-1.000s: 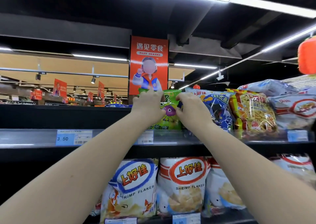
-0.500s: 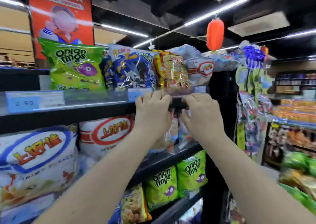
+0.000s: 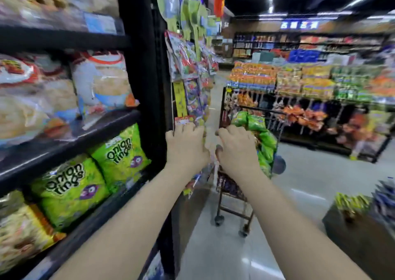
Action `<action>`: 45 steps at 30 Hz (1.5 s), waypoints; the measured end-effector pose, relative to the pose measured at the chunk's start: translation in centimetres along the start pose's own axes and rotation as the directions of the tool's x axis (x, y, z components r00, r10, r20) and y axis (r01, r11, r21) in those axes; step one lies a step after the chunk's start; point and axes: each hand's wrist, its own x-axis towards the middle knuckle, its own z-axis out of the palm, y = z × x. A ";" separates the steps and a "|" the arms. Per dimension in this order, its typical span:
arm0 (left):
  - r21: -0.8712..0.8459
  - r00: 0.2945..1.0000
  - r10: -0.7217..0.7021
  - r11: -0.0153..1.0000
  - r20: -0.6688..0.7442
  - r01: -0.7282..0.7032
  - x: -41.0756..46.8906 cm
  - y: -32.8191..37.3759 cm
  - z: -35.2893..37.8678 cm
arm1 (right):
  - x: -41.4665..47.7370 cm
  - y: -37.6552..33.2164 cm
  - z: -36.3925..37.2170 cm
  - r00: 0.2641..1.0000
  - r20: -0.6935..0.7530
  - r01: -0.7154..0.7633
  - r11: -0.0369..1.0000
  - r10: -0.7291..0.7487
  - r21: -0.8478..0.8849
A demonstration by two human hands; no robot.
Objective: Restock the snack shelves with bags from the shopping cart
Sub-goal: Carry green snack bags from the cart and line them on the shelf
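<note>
The left hand [image 3: 186,145] and right hand [image 3: 237,149], empty with fingers loosely curled, stretch toward the shopping cart [image 3: 229,186] at 1 o'clock, which is heaped with green bags [image 3: 256,123]. This looks like the fetch step: the next move is to grip 1 bag for the shelves [image 3: 85,138] at 9 o'clock.

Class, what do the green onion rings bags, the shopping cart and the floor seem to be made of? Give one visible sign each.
Onion rings bags: likely glossy plastic film, creased with highlights.
Shopping cart: seemingly dark-coated metal wire, thin bars on castors.
Floor: smooth polished hard surface, perhaps tile, mirroring ceiling lights.
</note>
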 end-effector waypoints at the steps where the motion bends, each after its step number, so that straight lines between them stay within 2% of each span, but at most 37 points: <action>1: -0.017 0.999 0.012 1.000 0.038 -0.011 0.3 1.3 1.8 | -0.5 2.0 0.8 1.000 0.022 -0.011 1.000 0.011 -0.006; 4: -0.054 0.990 0.040 0.998 0.134 -0.033 1.8 5.3 7.1 | -1.7 8.0 3.0 0.996 0.073 -0.047 0.998 0.049 -0.031; 14: -0.170 0.930 -0.021 0.981 0.366 0.089 5.3 17.5 23.8 | -5.9 24.5 13.8 0.949 0.260 -0.187 0.982 0.181 0.000; 18: -0.181 0.883 -0.025 0.976 0.469 0.124 7.0 19.3 28.9 | -5.8 28.3 18.1 0.906 0.373 -0.227 0.973 0.199 0.033; 26: -0.196 0.800 -0.012 0.967 0.600 0.162 13.7 18.3 41.1 | -3.5 35.6 29.5 0.828 0.477 -0.360 0.931 0.294 0.051; 35: -0.206 0.675 0.126 0.978 0.727 0.040 24.3 18.9 55.1 | 1.0 43.0 41.7 0.685 0.607 -0.505 0.863 0.403 -0.002; 38: -0.201 0.622 0.145 0.979 0.769 0.021 26.1 20.5 58.9 | 1.0 45.5 44.8 0.632 0.666 -0.521 0.853 0.397 -0.014; 42: -0.153 0.540 0.108 0.987 0.835 0.040 26.8 22.8 64.0 | 0.9 49.8 48.9 0.542 0.744 -0.543 0.839 0.390 -0.043; 45: -0.031 0.457 0.013 0.999 0.889 0.032 27.2 24.6 68.0 | 0.8 53.5 52.6 0.455 0.849 -0.477 0.878 0.269 -0.023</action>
